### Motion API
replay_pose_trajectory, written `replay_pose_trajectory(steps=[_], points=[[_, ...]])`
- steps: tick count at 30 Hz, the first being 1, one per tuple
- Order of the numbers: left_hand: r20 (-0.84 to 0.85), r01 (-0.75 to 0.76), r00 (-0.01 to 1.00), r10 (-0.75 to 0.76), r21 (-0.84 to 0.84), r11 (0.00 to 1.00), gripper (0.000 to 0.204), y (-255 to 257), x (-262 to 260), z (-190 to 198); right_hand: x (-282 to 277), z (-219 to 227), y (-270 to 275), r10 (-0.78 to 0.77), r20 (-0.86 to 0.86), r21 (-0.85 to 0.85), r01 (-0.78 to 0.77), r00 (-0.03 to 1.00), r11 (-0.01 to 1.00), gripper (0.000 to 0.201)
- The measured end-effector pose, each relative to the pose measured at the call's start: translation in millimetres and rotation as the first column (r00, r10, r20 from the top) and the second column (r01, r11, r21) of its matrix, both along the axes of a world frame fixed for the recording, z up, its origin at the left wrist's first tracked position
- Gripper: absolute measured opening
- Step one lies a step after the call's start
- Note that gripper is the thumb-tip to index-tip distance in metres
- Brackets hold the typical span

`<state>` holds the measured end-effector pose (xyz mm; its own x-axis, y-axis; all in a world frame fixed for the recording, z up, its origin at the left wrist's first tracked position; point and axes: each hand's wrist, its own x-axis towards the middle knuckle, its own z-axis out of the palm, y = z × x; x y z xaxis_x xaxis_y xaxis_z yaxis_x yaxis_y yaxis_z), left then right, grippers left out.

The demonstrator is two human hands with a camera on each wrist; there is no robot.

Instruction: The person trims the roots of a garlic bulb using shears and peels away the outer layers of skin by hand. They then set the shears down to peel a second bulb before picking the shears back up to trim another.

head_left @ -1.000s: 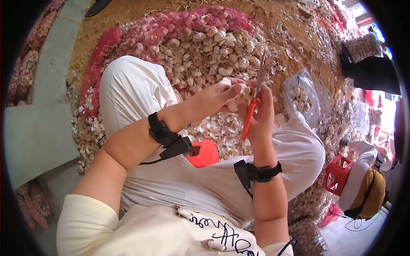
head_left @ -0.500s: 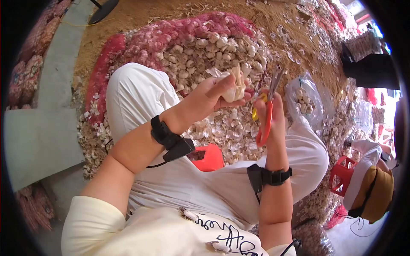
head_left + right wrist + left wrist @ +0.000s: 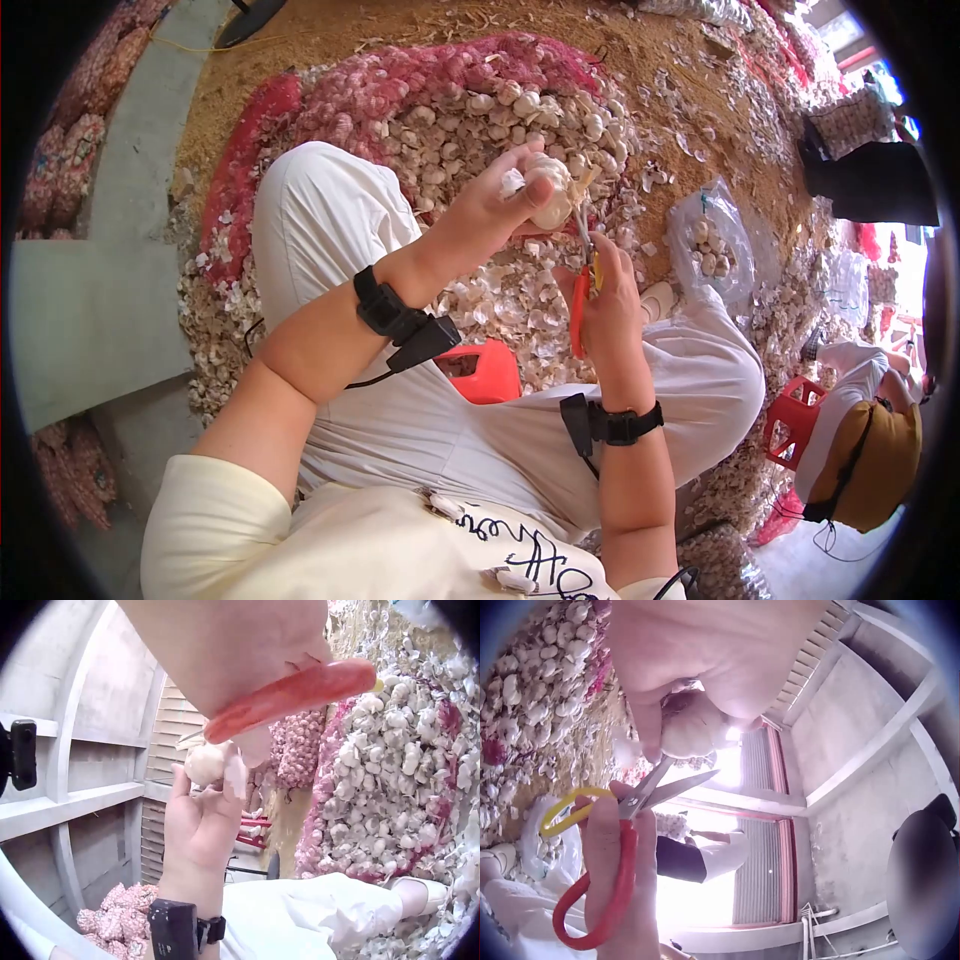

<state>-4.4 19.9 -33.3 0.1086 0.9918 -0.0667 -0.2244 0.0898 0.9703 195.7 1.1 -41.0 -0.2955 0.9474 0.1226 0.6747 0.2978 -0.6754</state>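
Left hand raised over lap, fingers curled round garlic bulb, held above garlic heap; right hand gripping red-handled scissors, fingers through loops, blades pointing up at underside of bulb

Versus half a second ago: scissors then well apart to right of bulb, blade tips up in air; now right hand shifted left and lower, blades just beside bulb, touching or nearly so. Bulb turned, trailing husk less visible. One second ago both hands lower, close together

Head view only: red mesh sack edging heap, white-trousered knee, loose skins on ground, red stool, clear plastic bag with bulbs, second seated person at far right

Left wrist view only: blades parted, yellow inner loop of handle, tips directly under bulb

Right wrist view only: open palm side of left hand, bulb pinched at fingertips, papery skin hanging; blades mostly hidden behind handle
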Motion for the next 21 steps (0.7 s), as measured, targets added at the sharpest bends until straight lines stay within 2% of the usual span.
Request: replay_pose_trajectory(steps=[3, 4, 6, 8, 10, 12, 14, 15, 17, 21], points=[[0.033, -0.021, 0.999, 0.020, 0.039, 0.999, 0.087, -2, 7, -1, -1, -2, -1, 0.010, -0.032, -0.026, -0.011, 0.999, 1.000, 0.055], [0.035, -0.021, 0.999, 0.019, 0.038, 0.999, 0.087, -2, 7, 0, -3, 3, -2, 0.006, -0.061, -0.086, -0.011, 0.998, 0.996, 0.055], [-0.116, 0.060, 0.991, -0.061, -0.012, 0.998, 0.079, -3, 7, 3, -5, 6, -4, -0.002, -0.088, -0.145, -0.011, 0.996, 0.989, 0.055], [-0.084, 0.050, 0.995, -0.052, -0.028, 0.998, 0.075, -4, 10, 4, -5, 6, -4, -0.047, -0.098, -0.246, 0.021, 0.994, 0.969, 0.054], [-0.051, 0.041, 0.998, -0.043, -0.045, 0.998, 0.070, -4, 11, 4, -4, -1, -4, -0.059, -0.114, -0.262, 0.027, 0.992, 0.965, 0.051], [-0.183, 0.000, 0.983, 0.012, 0.069, 0.998, 0.064, -3, 9, 4, -5, 0, -4, -0.069, -0.133, -0.277, 0.030, 0.989, 0.960, 0.049], [-0.168, -0.009, 0.986, 0.019, 0.058, 0.998, 0.061, -3, 9, 5, -8, 9, -4, -0.119, -0.218, -0.424, 0.016, 0.969, 0.905, 0.045], [-0.152, -0.019, 0.988, 0.026, 0.048, 0.999, 0.059, -3, 9, 5, -9, 4, -6, -0.119, -0.218, -0.425, 0.015, 0.969, 0.905, 0.045], [-0.176, -0.020, 0.984, 0.035, 0.087, 0.996, 0.058, -1, 7, -3, -10, -8, -8, -0.184, -0.382, -0.432, 0.001, 0.906, 0.902, 0.043], [-0.246, -0.037, 0.967, 0.070, 0.136, 0.990, 0.058, -2, 8, -4, -9, -4, -7, -0.177, -0.341, -0.474, -0.006, 0.923, 0.881, 0.043]])
